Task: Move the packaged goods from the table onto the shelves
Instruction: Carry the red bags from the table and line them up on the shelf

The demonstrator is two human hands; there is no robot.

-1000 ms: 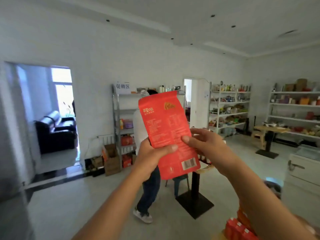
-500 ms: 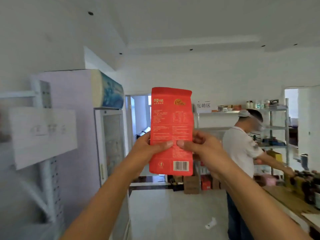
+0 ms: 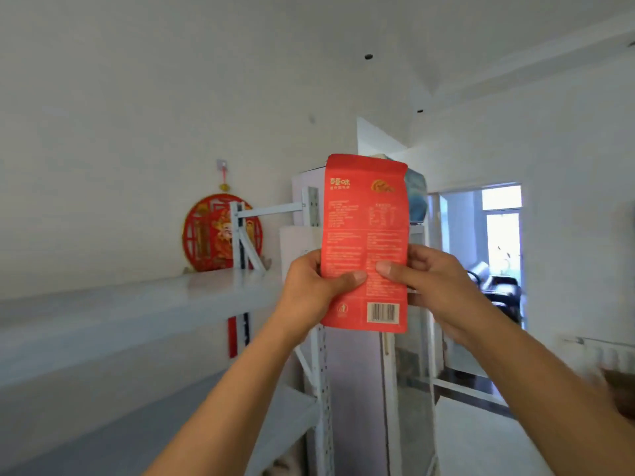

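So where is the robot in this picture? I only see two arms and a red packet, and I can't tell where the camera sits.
There is no machine here. A person wears a wide-angle camera on the head, so the view looks out over their own arms. The left hand and the right hand both grip a red packet. It is held upright, with the thumbs on the printed side that faces the camera and the barcode near the bottom.

Along the left runs a white metal shelf, where such packets are meant to go. This packet is not on it yet. A round red ornament hangs on the wall behind the shelf. A tall white cabinet stands behind the packet, and an open doorway shows at the right.
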